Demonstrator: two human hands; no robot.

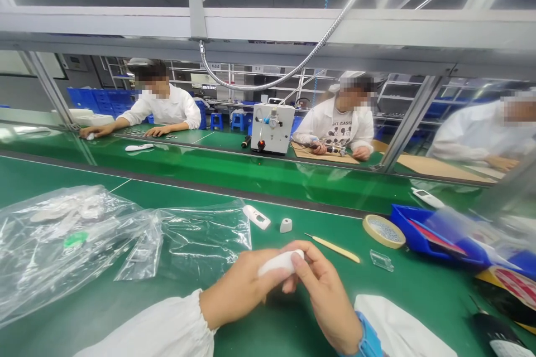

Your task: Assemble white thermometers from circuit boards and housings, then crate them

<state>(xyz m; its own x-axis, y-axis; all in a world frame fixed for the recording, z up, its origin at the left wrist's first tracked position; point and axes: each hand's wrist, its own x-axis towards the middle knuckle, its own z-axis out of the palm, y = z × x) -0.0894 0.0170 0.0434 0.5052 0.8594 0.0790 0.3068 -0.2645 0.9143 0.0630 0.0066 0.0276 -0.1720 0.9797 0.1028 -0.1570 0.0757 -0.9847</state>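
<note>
A smooth white plastic piece point(278, 263) is held between both hands above the green table. My left hand point(247, 284) wraps round its left part, the thumb lying along it. My right hand point(322, 284) pinches its right end between thumb and fingers. Beyond the hands lie a white casing with a dark window point(257, 217) and a small white cap-like part point(286, 225). To their right is a yellow-handled pick point(337, 249) with a thin metal tip. The underside of the held piece is hidden by the fingers.
Clear plastic bags point(84, 234) spread over the left side. At right are a tape roll point(384, 231), a small clear part point(381, 260), a blue bin point(435, 237) and a dark tool point(498, 334). People sit across a framed divider; a metal hose point(268, 87) hangs overhead.
</note>
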